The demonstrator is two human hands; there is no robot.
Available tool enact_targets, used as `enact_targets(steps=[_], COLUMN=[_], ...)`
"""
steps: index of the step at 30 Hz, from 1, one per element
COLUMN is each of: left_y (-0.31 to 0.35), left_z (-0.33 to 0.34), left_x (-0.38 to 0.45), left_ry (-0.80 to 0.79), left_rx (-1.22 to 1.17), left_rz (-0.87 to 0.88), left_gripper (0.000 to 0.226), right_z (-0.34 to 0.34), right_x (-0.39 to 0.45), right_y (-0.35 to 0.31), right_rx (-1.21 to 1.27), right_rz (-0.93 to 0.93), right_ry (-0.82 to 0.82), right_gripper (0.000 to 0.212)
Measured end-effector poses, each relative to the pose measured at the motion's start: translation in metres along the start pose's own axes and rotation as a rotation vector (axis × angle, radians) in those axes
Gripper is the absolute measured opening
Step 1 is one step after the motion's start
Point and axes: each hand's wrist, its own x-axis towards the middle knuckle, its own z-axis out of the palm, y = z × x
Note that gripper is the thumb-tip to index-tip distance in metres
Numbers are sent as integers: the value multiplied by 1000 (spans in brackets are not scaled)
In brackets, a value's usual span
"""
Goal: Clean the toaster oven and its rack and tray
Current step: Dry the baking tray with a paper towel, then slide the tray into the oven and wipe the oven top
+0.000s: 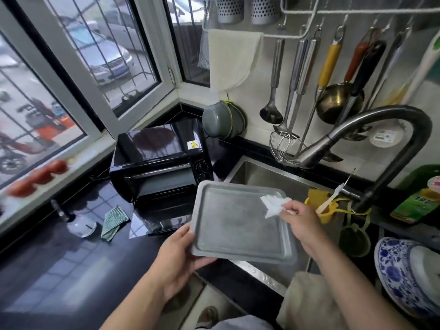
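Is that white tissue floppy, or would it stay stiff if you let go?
Probably floppy. The tissue is crumpled and bunched where the right hand pinches it, and its loose end droops onto the tray. It looks very light, so it would likely flutter down. If it is wet, it might tear easily.

Glossy black countertop, black toaster oven stood on it beyond the left hand, door dropped open, green striped cloth and clear glass lid lay left of that hand, blue-and-white bowl sat right of the right hand
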Motion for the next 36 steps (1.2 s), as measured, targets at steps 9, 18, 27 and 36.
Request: enact_targets(steps=[9,18,27,36], left_y=[-6,13,47,41], left_z=[-44,-108,-212,-251], left_x=[-10,-19,11,43], left_ry=[290,15,120,197], left_rx=[-181,7,-224,-120], left_rz=[208,111,112,60], left_gripper=[34,47,34,31], right_z=[107,213,333,239], right_x=[-39,-27,-111,-40], right_y=[31,-63,-32,-3], right_rx=[-723,-721,-447,-749], right_rz=[-232,-373,-507,-107], right_ry=[19,68,-589,170], right_gripper=[19,30,27,20])
